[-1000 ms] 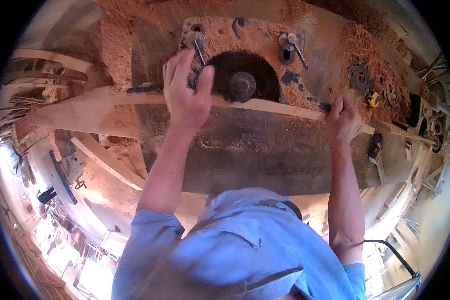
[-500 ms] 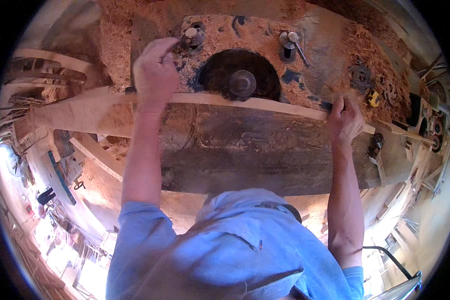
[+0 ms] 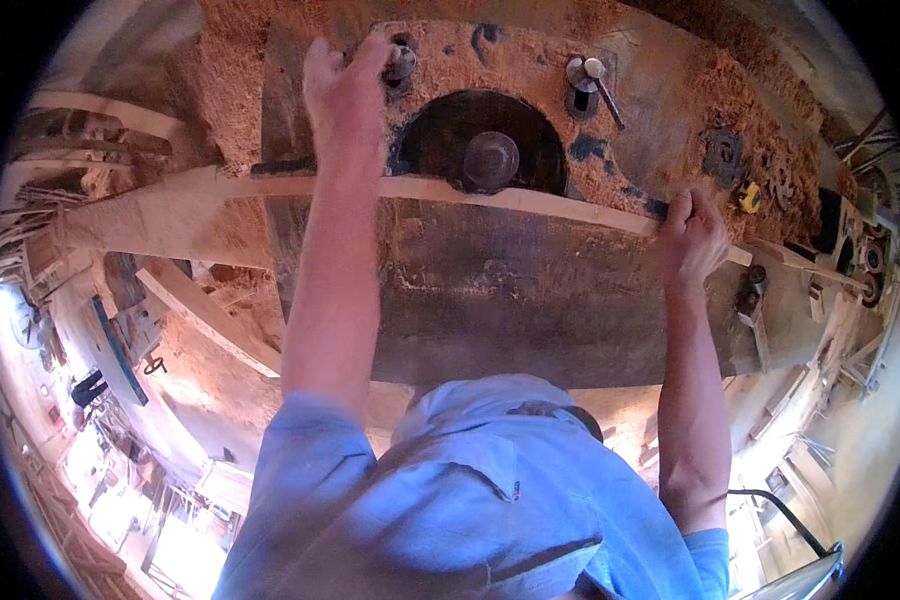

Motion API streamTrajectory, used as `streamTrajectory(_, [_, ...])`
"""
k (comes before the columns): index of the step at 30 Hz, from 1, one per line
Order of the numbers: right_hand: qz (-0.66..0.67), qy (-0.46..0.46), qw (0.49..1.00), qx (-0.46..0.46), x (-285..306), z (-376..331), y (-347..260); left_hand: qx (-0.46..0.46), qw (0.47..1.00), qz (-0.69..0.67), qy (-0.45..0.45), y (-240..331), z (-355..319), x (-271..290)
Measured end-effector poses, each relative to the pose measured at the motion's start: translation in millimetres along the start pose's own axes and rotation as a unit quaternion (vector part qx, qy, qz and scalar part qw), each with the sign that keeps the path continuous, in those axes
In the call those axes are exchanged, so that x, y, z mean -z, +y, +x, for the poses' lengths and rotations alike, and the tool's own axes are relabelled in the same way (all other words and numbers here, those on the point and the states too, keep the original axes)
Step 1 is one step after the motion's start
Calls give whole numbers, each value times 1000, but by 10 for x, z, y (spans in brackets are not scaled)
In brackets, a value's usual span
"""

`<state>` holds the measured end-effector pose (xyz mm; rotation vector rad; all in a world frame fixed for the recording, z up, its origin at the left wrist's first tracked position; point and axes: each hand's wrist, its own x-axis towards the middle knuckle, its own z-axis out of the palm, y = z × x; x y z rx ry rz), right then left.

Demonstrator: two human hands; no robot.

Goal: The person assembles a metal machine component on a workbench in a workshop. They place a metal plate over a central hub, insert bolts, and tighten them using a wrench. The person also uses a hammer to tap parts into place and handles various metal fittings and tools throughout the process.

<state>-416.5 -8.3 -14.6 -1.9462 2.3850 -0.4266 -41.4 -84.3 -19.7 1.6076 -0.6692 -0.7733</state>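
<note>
A long, thin wooden strip (image 3: 530, 204) lies across the machine table (image 3: 490, 320), along the edge of a sawdust-covered plate (image 3: 660, 110). In the plate's dark half-round opening sits a round metal spindle (image 3: 491, 160), right beside the strip. My right hand (image 3: 692, 238) is closed on the strip near its right end. My left hand (image 3: 348, 95) is raised beyond the strip, beside the left clamp bolt (image 3: 400, 64). Its thumb and fingers are apart, and I see nothing in them; whether they touch the bolt I cannot tell.
A second clamp bolt with a handle (image 3: 592, 85) stands right of the opening. A yellow tape measure (image 3: 748, 197) lies among shavings farther right. Wooden boards (image 3: 210, 315) lean at the left of the table, and a dark-headed tool (image 3: 755, 285) rests at its right.
My left hand has moved up and to the right, closer to the left clamp bolt. The right hand stays on the strip. The view has shifted slightly.
</note>
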Motion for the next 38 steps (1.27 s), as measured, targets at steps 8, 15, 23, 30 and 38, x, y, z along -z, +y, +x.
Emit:
streamTrajectory(8, [-23, -14, 1000, -14, -39, 23, 30, -196, 934, 251, -162, -48, 619, -194])
streamTrajectory(15, [-23, 21, 1000, 3, -83, 17, 87, -173, 910, 342, -161, 259, 381, -174])
streamTrajectory(23, [74, 52, 996, 18, 16, 15, -56, -274, 856, 419, -128, 117, 254, -244])
streamTrajectory(30, [32, 63, 996, 45, -66, 21, 94, -516, 627, 444, -379, 579, 341, -128])
streamTrajectory(38, [58, 9, 998, 14, 85, -1, -11, -349, 766, 465, -274, 401, -128, -57])
